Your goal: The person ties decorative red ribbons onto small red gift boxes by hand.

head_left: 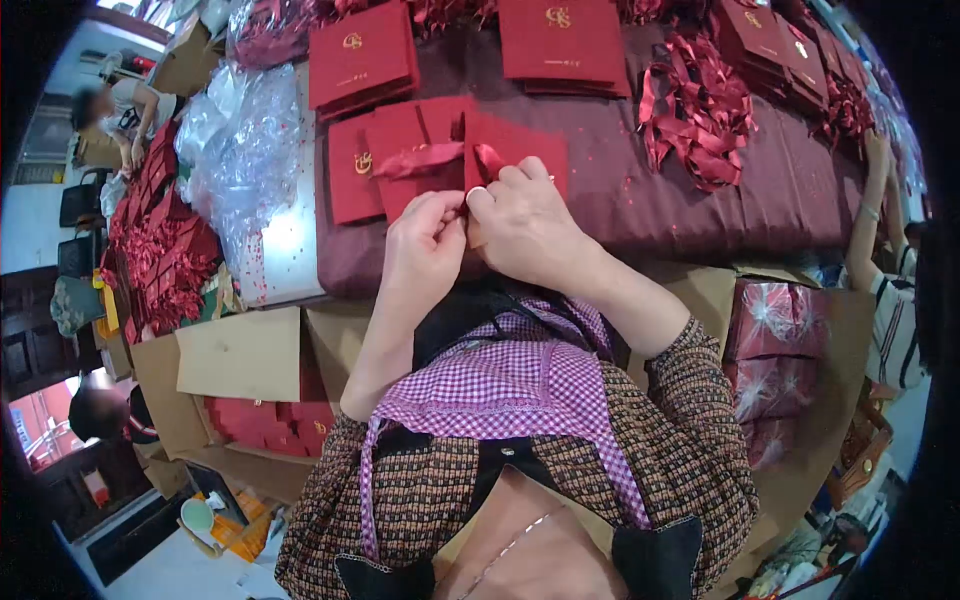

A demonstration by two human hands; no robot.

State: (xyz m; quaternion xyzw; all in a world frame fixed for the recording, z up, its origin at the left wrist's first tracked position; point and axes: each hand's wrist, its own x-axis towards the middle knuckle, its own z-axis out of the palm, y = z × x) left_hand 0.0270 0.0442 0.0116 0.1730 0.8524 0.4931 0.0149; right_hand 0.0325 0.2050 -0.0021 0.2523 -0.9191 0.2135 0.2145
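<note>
My left hand (pixel 425 245) and my right hand (pixel 525 225) meet at the near edge of the table, fingertips pinched together on a red satin ribbon (pixel 425 160). The ribbon runs across a red gift box (pixel 510 150) lying just beyond my fingers. Part of the ribbon loops up as a small red curl beside my right thumb. Two more red boxes with a gold emblem (pixel 352 168) lie to the left of it, touching one another.
A dark maroon cloth (pixel 620 190) covers the table. Stacks of red boxes (pixel 362 58) and a heap of ribbons (pixel 700 105) lie farther back. Clear plastic wrap (pixel 240 150) is piled at the left. Cardboard cartons (pixel 240 355) stand below. Another person's arm (pixel 872 200) reaches in at the right.
</note>
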